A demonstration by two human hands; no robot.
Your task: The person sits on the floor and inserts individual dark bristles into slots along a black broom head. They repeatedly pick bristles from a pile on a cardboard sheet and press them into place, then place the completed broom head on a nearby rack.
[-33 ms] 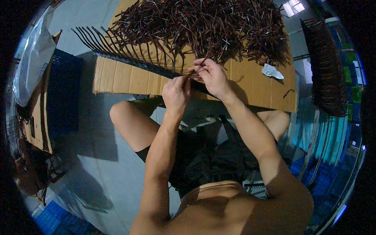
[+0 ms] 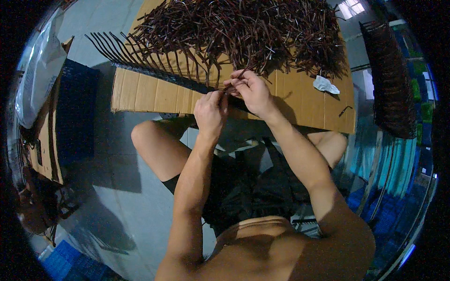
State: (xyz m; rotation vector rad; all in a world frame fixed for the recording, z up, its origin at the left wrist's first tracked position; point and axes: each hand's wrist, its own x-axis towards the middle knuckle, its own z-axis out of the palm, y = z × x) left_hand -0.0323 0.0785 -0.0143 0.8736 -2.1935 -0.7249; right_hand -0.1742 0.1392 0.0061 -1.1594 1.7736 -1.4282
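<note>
A long dark bar (image 2: 185, 84) lies slantwise along the near edge of the cardboard, and a row of thin curved brown sticks (image 2: 154, 57) stands up from it like comb teeth. My left hand (image 2: 211, 111) is closed, its thumb and fingertips pinching at the bar near the right end of that row. Beside it my right hand (image 2: 253, 93) is closed on a thin brown stick (image 2: 242, 72), held between thumb and fingers. The stick's lower end meets the left fingertips at the bar; the exact contact is hidden by the fingers.
A large heap of loose brown sticks (image 2: 234, 33) covers the far part of the cardboard (image 2: 290, 96). A crumpled white paper (image 2: 326, 85) and a single bent stick (image 2: 346, 111) lie at right. A dense rack of brown sticks (image 2: 389, 79) stands beyond. White plastic bag (image 2: 40, 79) at far left.
</note>
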